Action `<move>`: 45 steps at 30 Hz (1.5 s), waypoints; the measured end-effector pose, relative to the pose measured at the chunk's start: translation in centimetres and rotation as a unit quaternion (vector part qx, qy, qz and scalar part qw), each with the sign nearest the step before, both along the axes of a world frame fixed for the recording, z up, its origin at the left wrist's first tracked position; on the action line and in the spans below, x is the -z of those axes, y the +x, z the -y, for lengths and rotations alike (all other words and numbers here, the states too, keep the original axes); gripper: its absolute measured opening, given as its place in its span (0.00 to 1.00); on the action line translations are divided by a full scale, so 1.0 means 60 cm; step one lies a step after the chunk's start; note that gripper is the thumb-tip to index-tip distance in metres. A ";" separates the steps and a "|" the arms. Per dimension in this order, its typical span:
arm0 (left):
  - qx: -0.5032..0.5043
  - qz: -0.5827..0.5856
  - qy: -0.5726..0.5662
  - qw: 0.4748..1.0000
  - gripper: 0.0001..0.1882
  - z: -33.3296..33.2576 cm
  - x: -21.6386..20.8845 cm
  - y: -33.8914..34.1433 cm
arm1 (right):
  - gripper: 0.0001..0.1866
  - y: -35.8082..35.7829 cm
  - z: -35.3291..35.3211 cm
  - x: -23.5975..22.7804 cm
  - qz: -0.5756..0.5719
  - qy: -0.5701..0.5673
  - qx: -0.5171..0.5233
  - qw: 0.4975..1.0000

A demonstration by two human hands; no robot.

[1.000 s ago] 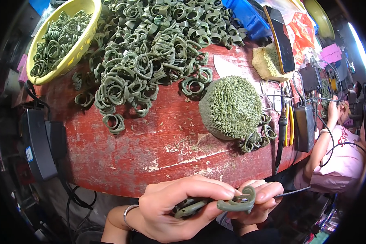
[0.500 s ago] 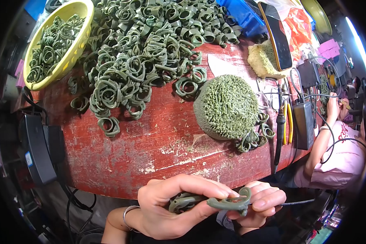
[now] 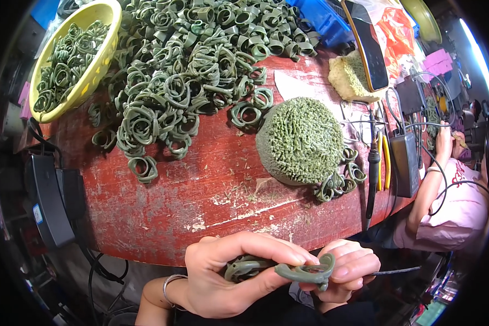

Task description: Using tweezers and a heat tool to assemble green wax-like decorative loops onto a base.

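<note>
At the table's near edge, my left hand (image 3: 225, 280) pinches an open, curling green ring (image 3: 309, 276) that looks like wax between thumb and fingers. More green ring pieces (image 3: 245, 266) are tucked in the palm behind it, partly hidden by the fingers. My right hand (image 3: 349, 266) is closed right beside the held ring. Out of its far side sticks a thin dark rod-like tool (image 3: 399, 270); its working end is hidden by the fingers and the ring.
A large heap of green rings (image 3: 174, 81) covers the back of the red table (image 3: 163, 217). A yellow basket (image 3: 112, 49) of rings stands left. A round green-crusted block (image 3: 304, 141), soldering-iron-like tool (image 3: 372, 179), yellow-handled pliers (image 3: 387, 163) and phone (image 3: 369, 49) lie right. Another person (image 3: 445, 206) sits beyond.
The table and its things have shifted slightly left in the view. Both hands keep nearly the same pose, the right one a touch closer to the ring.
</note>
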State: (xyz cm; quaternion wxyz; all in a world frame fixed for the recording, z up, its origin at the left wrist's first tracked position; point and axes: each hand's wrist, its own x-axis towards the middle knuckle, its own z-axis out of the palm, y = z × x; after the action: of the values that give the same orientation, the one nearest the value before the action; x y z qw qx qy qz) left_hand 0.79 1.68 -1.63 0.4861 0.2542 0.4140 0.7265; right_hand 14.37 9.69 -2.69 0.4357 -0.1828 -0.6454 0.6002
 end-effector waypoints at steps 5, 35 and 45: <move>0.004 0.026 0.019 0.999 0.09 -0.005 0.008 0.004 | 0.16 0.004 -0.001 0.002 0.046 0.029 0.018 0.998; -0.024 -0.101 0.016 0.994 0.10 0.000 0.012 -0.009 | 0.14 -0.019 0.022 0.017 0.053 0.107 0.160 0.980; 0.004 -0.023 0.024 0.999 0.10 -0.003 0.021 -0.002 | 0.14 -0.009 -0.007 0.005 0.027 0.009 -0.037 0.999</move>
State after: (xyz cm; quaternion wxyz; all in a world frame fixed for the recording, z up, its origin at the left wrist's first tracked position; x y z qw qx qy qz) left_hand 0.67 1.85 -2.86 0.4729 0.2841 0.4070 0.7281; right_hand 13.85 10.11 -2.96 0.3975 -0.1709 -0.6686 0.6047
